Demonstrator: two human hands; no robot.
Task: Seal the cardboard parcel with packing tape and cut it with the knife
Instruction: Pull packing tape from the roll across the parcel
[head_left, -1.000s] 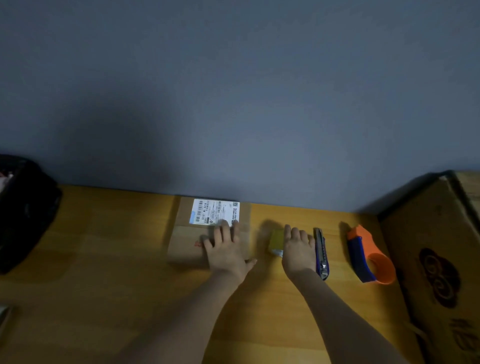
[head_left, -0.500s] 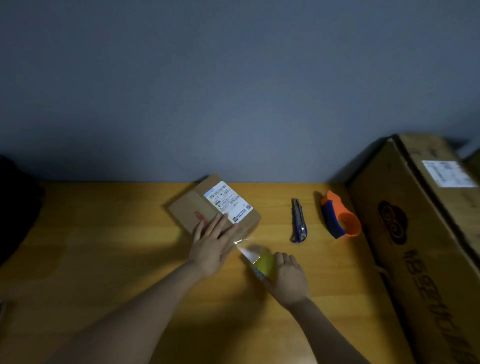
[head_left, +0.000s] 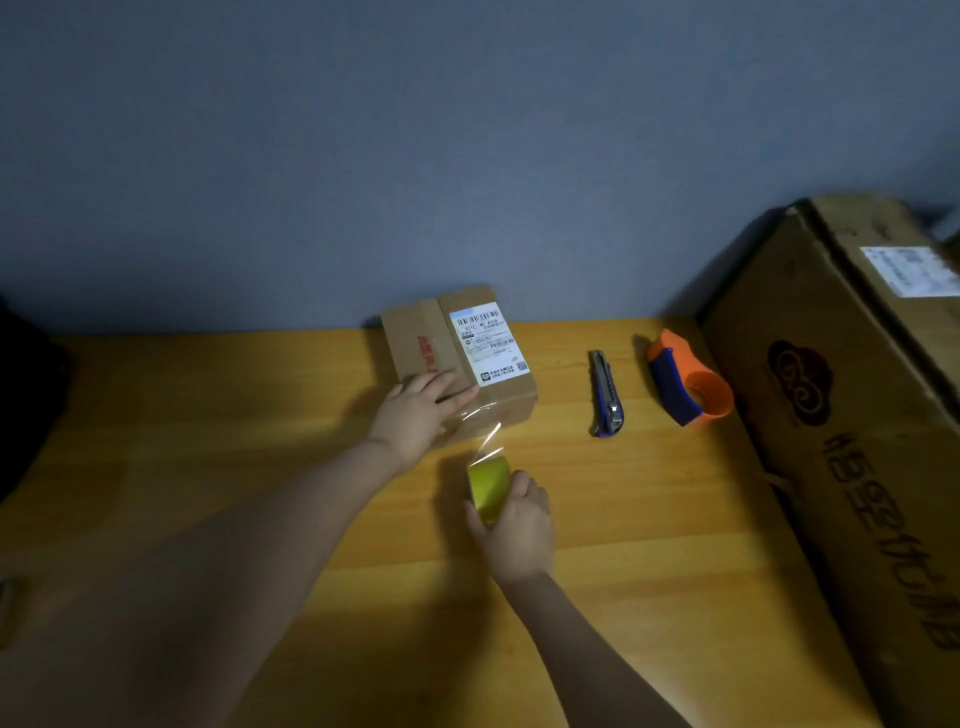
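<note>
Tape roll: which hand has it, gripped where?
Right hand holds the tape roll, fingers wrapped around its outer rim. Left hand only presses flat on the parcel.

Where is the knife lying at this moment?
The knife lies untouched on the wooden table, between the small parcel and the orange tape dispenser.

Our left hand (head_left: 415, 418) lies flat, fingers spread, at frame centre — our right hand (head_left: 517, 525), just below, is curled closed.
</note>
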